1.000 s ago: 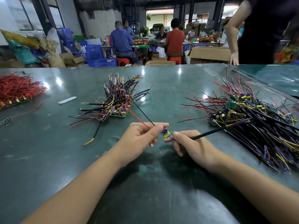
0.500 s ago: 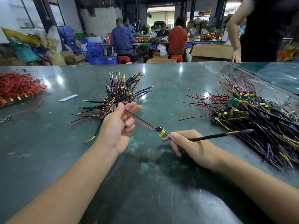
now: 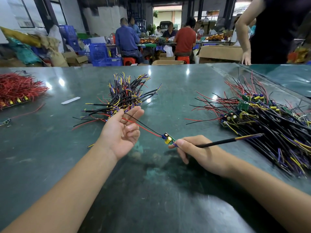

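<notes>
The right hand (image 3: 202,148) pinches the small circuit board (image 3: 168,138) between thumb and forefinger, just above the middle of the table (image 3: 168,190), and the board's black sleeved cable (image 3: 218,142) runs off toward the right edge. The left hand (image 3: 121,133) is slack and palm-up, and the board's red wire (image 3: 144,127) and black wire (image 3: 143,122) lie ungripped across its loosely spread fingers. A bundle of wired boards (image 3: 124,96) lies just behind it, and a larger heap (image 3: 269,118) lies by the right edge.
</notes>
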The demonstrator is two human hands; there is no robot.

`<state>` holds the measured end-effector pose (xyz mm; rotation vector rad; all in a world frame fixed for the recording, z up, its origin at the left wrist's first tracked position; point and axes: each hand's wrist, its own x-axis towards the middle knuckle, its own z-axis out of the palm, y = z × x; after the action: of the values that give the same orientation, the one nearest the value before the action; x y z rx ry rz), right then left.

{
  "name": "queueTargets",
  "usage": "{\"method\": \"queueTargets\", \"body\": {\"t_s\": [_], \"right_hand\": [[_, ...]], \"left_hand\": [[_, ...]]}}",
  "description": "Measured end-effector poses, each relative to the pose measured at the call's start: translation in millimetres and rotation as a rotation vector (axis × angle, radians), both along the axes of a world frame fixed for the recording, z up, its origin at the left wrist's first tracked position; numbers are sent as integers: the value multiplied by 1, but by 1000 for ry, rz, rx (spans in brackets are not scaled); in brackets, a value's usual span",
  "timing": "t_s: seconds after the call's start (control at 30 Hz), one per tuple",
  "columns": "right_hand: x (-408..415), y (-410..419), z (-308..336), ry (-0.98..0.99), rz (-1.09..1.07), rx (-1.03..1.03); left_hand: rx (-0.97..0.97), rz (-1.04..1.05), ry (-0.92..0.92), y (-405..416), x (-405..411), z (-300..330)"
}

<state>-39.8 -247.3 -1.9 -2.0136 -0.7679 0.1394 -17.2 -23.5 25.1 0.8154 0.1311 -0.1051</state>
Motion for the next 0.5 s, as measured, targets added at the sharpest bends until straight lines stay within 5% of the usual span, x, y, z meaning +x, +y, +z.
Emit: {"method": "queueTargets", "body": {"t_s": [0.3,0.5], "right_hand": [[-5,3,6,15,-74,72],[1,0,2,-214,-407,19]], "left_hand": [[784,-173,-451,-36,-24,-13],[786,51,-453,-44,-24,-16]]}}
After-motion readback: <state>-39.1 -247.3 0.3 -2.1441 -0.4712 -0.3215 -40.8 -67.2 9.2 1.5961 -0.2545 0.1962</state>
